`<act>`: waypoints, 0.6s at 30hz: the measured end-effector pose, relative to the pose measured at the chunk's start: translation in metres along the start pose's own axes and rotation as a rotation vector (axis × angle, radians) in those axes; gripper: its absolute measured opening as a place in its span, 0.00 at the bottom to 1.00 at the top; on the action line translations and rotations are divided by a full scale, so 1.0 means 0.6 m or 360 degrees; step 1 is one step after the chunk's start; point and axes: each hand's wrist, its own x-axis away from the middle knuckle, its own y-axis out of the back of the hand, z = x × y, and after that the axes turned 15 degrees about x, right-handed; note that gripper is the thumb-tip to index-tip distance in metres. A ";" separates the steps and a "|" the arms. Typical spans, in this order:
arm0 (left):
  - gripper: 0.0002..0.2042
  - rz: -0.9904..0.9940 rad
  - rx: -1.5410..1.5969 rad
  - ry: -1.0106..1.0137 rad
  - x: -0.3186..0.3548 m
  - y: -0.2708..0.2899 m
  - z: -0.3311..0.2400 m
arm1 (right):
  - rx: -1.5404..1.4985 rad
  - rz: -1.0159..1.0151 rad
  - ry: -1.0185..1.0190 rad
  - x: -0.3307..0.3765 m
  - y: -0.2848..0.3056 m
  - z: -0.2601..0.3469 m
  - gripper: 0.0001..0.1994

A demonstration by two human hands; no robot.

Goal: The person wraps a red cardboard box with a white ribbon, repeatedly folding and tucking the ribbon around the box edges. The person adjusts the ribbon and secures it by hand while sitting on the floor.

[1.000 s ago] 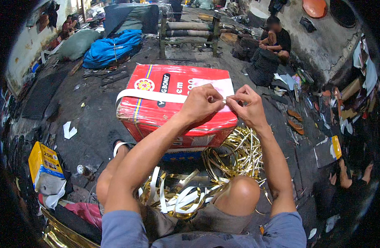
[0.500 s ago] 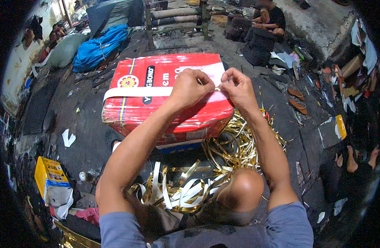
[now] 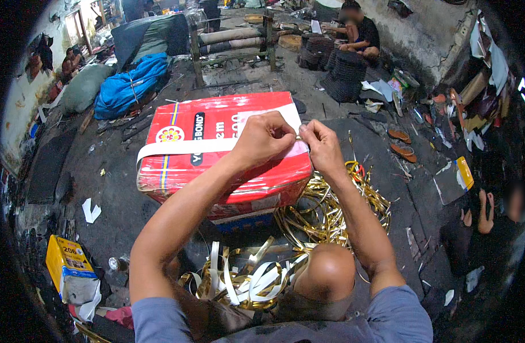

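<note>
A worker sits on the floor of a crowded workshop, both hands meeting over the near right corner of a red box that stands between the knees. The left hand and right hand are almost touching; the fingers of each are bunched together, pinching the end of a white strip that runs flat across the box top from its left edge to the hands. What exactly sits between the fingertips is too small to make out.

Just near and right of the box lies a loose heap of gold strips, with white and gold offcuts curled on the floor close to the worker's lap. A yellow packet lies near left, a blue bundle far left, and another person sits against the far wall.

The work in hand looks like fine handling of the strip's end. To do it well, the strip is probably best kept flat and lightly taut along the box, with the box top used as a firm rest for the wrists. Short, small finger moves would suit, since a hard tug could skew the strip or pull it off the left edge. Keeping the loose gold coils out from under the forearms should avoid snagging.
</note>
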 end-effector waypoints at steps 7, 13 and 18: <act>0.05 -0.0044 0.0130 0.0077 -0.008 -0.017 0.005 | -0.1259 0.0295 -0.0647 0.031 0.000 0.000 0.10; 0.06 -0.0042 0.0114 0.0080 -0.013 -0.019 -0.002 | -0.1382 0.0370 -0.0926 0.013 0.027 0.016 0.20; 0.06 -0.0040 0.0141 0.0053 -0.014 -0.018 0.007 | 0.0358 0.0302 -0.0481 -0.071 0.051 0.085 0.29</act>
